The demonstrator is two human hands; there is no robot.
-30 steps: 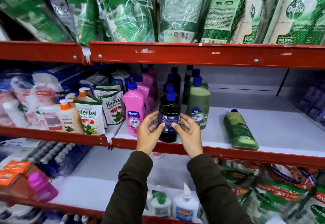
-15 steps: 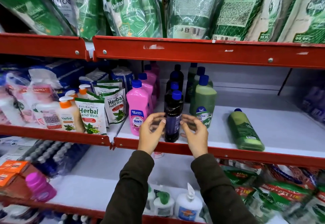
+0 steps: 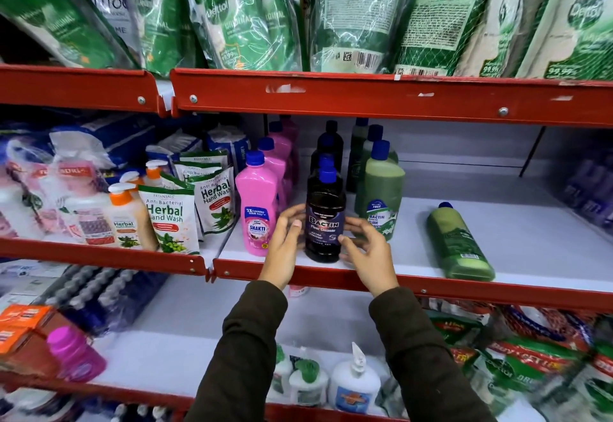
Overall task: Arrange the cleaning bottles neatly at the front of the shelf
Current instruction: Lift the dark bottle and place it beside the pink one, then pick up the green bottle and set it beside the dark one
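Observation:
A dark Bactin floor cleaner bottle (image 3: 325, 216) with a blue cap stands upright at the front of the white shelf (image 3: 530, 222), label facing me. My left hand (image 3: 285, 246) touches its left side and my right hand (image 3: 368, 252) its lower right side, fingers loosely curled around it. More dark bottles line up behind it. A pink Shakti bottle (image 3: 257, 202) stands to its left and a green Bactin bottle (image 3: 381, 189) to its right, each heading a row. Another green bottle (image 3: 459, 242) lies on its side further right.
The red shelf lip (image 3: 464, 287) runs just below my hands. Herbal hand wash pouches (image 3: 169, 219) and pump bottles (image 3: 122, 219) fill the left bay. Green refill packs (image 3: 252, 13) hang over the upper shelf. Pump bottles (image 3: 355, 385) stand on the lower shelf.
The dark bottle has been turned between my hands: half a second ago it showed its narrow side, now its label faces front. The camera view shifted slightly.

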